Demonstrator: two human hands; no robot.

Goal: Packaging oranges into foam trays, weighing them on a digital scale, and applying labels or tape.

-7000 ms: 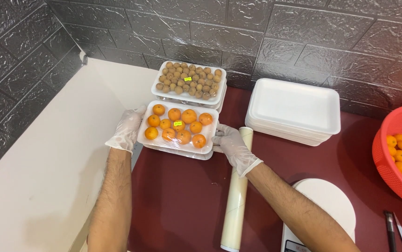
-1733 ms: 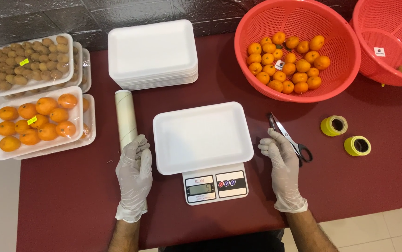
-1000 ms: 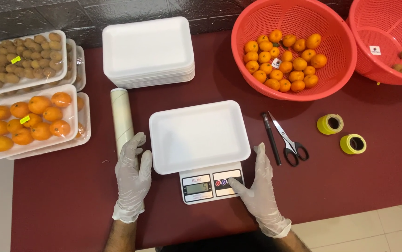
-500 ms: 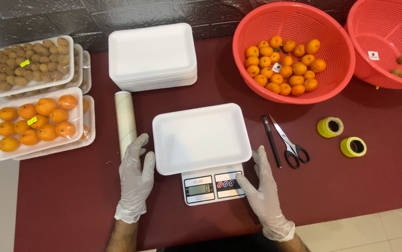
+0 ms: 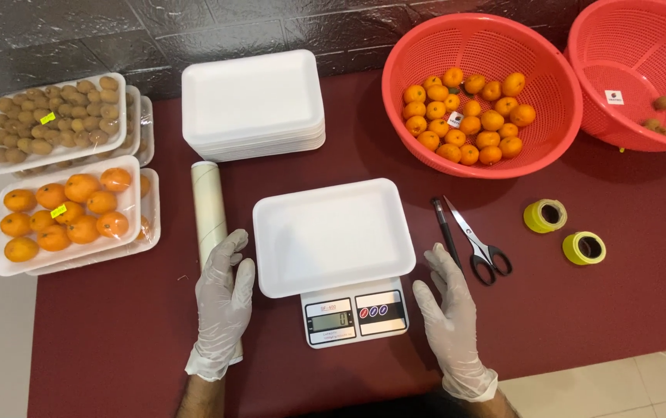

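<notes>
While white tray (image 5: 333, 232) sits bare on scale (image 5: 354, 313), left hand (image 5: 223, 298), right hand (image 5: 447, 313) lie flat, open, holding nothing; filling step waits, needs oranges (image 5: 468, 116).

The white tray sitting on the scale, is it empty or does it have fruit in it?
Empty. The white foam tray on the scale shows only its bare white inside, with no fruit in it.

2 wrapped fruit trays (image 5: 66, 213) left, scale screen (image 5: 330, 320) centre
</notes>
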